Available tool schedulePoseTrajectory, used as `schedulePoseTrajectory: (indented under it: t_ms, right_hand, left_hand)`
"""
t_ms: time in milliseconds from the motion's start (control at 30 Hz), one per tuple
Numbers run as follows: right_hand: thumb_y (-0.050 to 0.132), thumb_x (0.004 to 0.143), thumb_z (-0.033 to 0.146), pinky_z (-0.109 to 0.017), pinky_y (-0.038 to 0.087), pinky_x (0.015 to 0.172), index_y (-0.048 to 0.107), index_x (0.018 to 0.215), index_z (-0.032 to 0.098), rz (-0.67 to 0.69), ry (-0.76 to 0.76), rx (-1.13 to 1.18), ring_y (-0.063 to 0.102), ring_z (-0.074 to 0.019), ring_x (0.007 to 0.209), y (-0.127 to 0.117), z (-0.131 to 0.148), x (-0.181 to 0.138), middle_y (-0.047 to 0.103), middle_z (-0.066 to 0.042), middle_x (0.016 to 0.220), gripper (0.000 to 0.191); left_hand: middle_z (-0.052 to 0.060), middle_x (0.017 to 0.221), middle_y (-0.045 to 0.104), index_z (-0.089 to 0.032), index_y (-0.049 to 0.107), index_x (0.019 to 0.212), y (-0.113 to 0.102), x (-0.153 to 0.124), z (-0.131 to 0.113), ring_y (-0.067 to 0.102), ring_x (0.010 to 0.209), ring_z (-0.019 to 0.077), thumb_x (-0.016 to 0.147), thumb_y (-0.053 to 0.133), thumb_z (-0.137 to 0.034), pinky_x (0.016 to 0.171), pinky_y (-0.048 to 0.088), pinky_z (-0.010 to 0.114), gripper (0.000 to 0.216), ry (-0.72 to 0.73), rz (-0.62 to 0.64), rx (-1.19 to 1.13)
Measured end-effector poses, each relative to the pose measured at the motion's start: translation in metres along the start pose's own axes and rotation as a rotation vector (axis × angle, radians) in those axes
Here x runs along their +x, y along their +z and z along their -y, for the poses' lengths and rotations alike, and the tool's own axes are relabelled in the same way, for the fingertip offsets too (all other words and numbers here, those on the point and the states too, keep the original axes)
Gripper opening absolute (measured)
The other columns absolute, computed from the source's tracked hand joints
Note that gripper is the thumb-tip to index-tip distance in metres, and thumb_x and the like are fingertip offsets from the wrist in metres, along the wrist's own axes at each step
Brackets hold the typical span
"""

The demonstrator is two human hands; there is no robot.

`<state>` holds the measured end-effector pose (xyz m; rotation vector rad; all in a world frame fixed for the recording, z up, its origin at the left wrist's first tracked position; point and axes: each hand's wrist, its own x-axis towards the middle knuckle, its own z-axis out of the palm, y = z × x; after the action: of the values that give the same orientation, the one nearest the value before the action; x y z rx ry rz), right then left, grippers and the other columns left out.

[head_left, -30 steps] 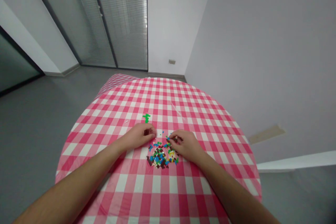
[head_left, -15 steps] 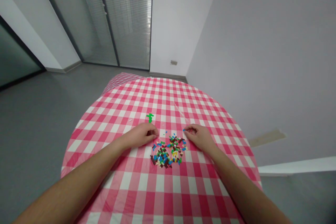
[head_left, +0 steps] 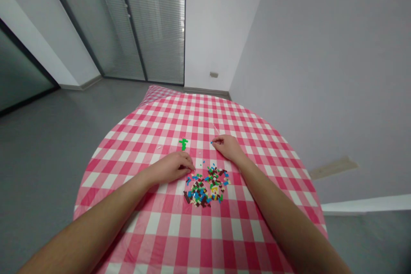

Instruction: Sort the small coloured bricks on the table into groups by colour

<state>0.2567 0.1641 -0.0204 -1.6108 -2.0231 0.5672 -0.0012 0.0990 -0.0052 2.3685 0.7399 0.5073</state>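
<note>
My right hand (head_left: 226,145) is closed in a pinch on a small blue toy brick (head_left: 212,142), held beyond the pile and to the right of the green piece. My left hand (head_left: 176,166) rests at the pile's left far edge, its fingers curled with the tips together. Whatever those tips may hold is too small to make out. Between and nearer than the hands lies a loose pile of tiny toy bricks (head_left: 199,195) in brown, blue, green, white, red and yellow. A flat green cross-like brick piece (head_left: 183,144) lies just beyond my left hand.
A red-and-white checked cloth (head_left: 160,244) covers the round table. A thin white piece (head_left: 159,147) lies left of the green one. Behind the table stand a glass partition with blinds (head_left: 157,30) and a white wall (head_left: 212,21); another wall (head_left: 337,72) runs along the right.
My right hand has moved left and away from me with the blue brick, from the pile's right side toward the green piece. The left hand has barely shifted.
</note>
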Motion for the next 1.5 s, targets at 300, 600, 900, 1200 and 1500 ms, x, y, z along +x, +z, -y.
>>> schedulePoseTrajectory:
  t_ms: [300, 600, 900, 1200, 1500]
  right_hand:
    - [0.062, 0.081, 0.018, -0.027, 0.049, 0.070, 0.077, 0.091, 0.018, 0.096, -0.038, -0.007, 0.067, -0.0181, 0.078, -0.022, 0.012, -0.020, 0.076, -0.008, 0.091, 0.018]
    - [0.063, 0.071, 0.011, -0.022, 0.037, 0.052, 0.074, 0.075, 0.016, 0.679, -0.084, -0.187, 0.058, -0.0118, 0.060, -0.072, 0.031, -0.061, 0.072, -0.003, 0.071, 0.013]
    - [0.064, 0.066, 0.010, -0.021, 0.031, 0.050, 0.073, 0.079, 0.019, 0.778, -0.153, -0.286, 0.048, -0.0087, 0.054, -0.060, 0.044, -0.072, 0.063, 0.002, 0.064, 0.018]
    - [0.064, 0.074, 0.016, -0.023, 0.037, 0.054, 0.071, 0.079, 0.018, 0.557, -0.192, -0.169, 0.056, -0.0118, 0.060, -0.055, 0.036, -0.066, 0.068, -0.002, 0.070, 0.009]
    - [0.062, 0.085, 0.021, -0.031, 0.050, 0.078, 0.074, 0.096, 0.019, 0.040, -0.121, -0.170, 0.067, -0.0208, 0.085, -0.012, 0.006, -0.038, 0.074, -0.009, 0.095, 0.016]
  left_hand:
    - [0.008, 0.092, 0.072, -0.017, 0.073, 0.093, -0.005, -0.002, -0.003, 0.064, 0.088, 0.0180, 0.087, 0.055, -0.011, 0.081, 0.050, 0.031, 0.020, -0.002, 0.032, -0.032]
    - [0.006, 0.093, 0.071, -0.019, 0.072, 0.093, -0.004, -0.002, -0.004, 0.063, 0.087, 0.0171, 0.087, 0.057, -0.015, 0.081, 0.050, 0.031, 0.016, -0.048, 0.025, -0.051]
    - [0.006, 0.092, 0.071, -0.018, 0.071, 0.091, -0.003, -0.002, -0.004, 0.063, 0.086, 0.0168, 0.085, 0.058, -0.013, 0.080, 0.050, 0.031, 0.016, -0.057, 0.011, -0.061]
    - [0.006, 0.092, 0.070, -0.018, 0.071, 0.091, -0.003, -0.002, -0.004, 0.063, 0.087, 0.0170, 0.085, 0.057, -0.014, 0.081, 0.050, 0.032, 0.016, -0.067, 0.008, -0.068]
    - [0.006, 0.091, 0.069, -0.017, 0.071, 0.091, -0.004, -0.001, -0.006, 0.063, 0.086, 0.0174, 0.085, 0.056, -0.014, 0.081, 0.049, 0.031, 0.016, -0.073, 0.014, -0.066]
